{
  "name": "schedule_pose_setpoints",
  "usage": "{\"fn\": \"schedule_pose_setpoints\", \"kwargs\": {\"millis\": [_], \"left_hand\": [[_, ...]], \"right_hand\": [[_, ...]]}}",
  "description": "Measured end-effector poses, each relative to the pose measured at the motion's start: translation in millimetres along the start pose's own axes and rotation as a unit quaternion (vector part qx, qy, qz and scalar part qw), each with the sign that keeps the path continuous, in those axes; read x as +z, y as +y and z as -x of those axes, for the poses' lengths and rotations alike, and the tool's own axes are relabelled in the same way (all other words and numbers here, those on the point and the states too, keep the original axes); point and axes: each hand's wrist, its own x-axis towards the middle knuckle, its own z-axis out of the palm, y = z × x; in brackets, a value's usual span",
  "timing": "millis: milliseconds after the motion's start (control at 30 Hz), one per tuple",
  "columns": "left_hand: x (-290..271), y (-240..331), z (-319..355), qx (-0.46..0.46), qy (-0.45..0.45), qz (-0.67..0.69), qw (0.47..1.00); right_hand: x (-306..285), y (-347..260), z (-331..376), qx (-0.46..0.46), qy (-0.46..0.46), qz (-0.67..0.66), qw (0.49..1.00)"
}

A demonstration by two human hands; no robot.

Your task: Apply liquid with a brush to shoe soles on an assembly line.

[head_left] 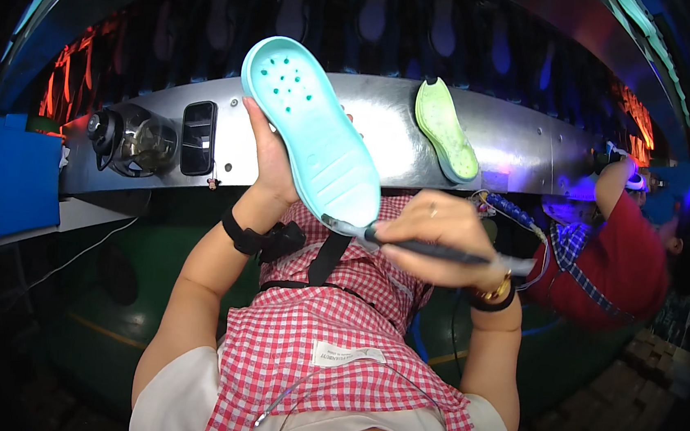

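My left hand (275,157) grips a light blue shoe sole (330,153) by its left edge, with its inner face turned up toward me. Several small dark holes dot the sole's far, rounded end. In my right hand (439,234) is a slim dark-handled brush (448,252), held between thumb and fingers. Its tip meets the near end of the sole beside a small black patch; motion blurs the tip, so its shape is unclear. Past my right hand, a lime green shoe sole (447,132) lies on the metal table.
The metal table (383,112) runs across in front of me. On its left are a dark-lidded clear jug (142,142) and a black phone (198,139). Behind it, a dark rack holds several shoe shapes. A co-worker in a red top (616,260) is at the right.
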Motion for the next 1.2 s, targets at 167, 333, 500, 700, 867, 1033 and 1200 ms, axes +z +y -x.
{"fn": "schedule_pose_setpoints", "kwargs": {"millis": [167,333,500,700,867,1033,1200], "left_hand": [[30.5,-9.0,-3.0,0.019,-0.049,0.012,0.999],[33.7,14.8,2.7,0.083,-0.044,0.007,0.996],[27.1,27.3,2.7,0.11,-0.121,0.004,0.987],[46.0,38.7,-2.6,0.089,-0.178,0.025,0.98],[-2.5,45.4,2.0,0.063,-0.098,0.069,0.991],[73.3,14.4,-0.4,0.099,0.177,-0.064,0.977],[98.8,5.3,9.5,0.048,0.179,-0.098,0.978]], "right_hand": [[9.2,6.1,-24.2,0.05,0.152,-0.028,0.987],[-1.3,-4.4,-9.7,0.066,0.096,-0.13,0.985],[6.1,5.3,-5.2,0.045,0.039,-0.112,0.992],[7.1,28.7,0.7,0.122,0.17,-0.391,0.896],[21.6,33.6,0.9,0.218,0.206,-0.397,0.867],[46.9,54.3,9.2,0.189,0.27,-0.562,0.759],[48.6,51.3,15.7,0.183,0.291,-0.592,0.729]]}}
